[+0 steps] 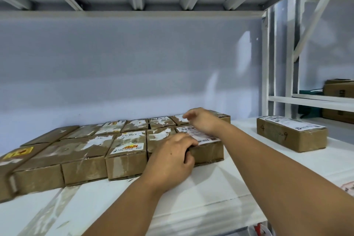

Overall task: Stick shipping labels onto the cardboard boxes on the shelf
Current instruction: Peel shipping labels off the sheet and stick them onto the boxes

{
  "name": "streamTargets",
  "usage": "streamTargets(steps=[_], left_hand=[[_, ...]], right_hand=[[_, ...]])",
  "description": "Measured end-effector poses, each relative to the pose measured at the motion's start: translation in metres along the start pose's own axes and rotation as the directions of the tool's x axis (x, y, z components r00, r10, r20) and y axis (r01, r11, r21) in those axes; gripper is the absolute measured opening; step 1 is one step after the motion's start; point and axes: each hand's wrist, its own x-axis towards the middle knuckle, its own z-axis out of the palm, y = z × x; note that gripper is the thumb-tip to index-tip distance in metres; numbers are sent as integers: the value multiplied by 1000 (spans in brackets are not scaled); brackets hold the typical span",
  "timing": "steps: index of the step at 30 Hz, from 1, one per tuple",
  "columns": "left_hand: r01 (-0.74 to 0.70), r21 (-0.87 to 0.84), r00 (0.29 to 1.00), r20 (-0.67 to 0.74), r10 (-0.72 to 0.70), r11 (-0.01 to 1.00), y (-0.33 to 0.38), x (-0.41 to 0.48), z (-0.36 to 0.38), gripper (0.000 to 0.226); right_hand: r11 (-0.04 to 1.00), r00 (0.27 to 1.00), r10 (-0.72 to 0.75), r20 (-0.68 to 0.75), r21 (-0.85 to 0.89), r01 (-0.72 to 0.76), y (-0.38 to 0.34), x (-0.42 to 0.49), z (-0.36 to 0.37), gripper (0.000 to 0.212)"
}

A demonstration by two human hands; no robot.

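Two rows of worn cardboard boxes [126, 157] lie side by side on the white shelf [220, 188], most with torn label remains on top. The rightmost front box [207, 152] carries a fresh white shipping label [206, 137]. My left hand [172, 161] grips that box's near left corner, fingers curled over the top edge. My right hand [202, 121] rests on the far part of the label, fingers bent down onto it. A separate box [291, 133] with a white label and handwritten numbers sits alone to the right.
The shelf board above hangs low over the boxes. A white upright post [268, 63] bounds the bay on the right, with more cartons [339, 88] on the neighbouring shelf. A bare strip of shelf runs along the front of the boxes.
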Motion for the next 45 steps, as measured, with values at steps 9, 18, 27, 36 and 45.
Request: streamTargets(steps=[9,18,27,36,45], left_hand=[[60,208,997,-63,-48,976,5,1,1,21],[100,407,992,31,-123,908,36,11,13,44],[223,-158,968,-80,-238,962,41,5,34,38],[363,415,932,-164,-324,834,36,3,30,43],[374,535,905,-32,-424,758,36,1,30,44]], right_hand=[[769,960,197,198,577,-276,43,-63,-21,23],[916,992,90,84,384,-116,53,-107,-30,50],[996,996,92,-20,5,-91,46,-112,-18,89],[959,954,219,-203,-137,-249,31,-104,5,75],[936,834,343,-432,86,-340,35,-109,-4,74]])
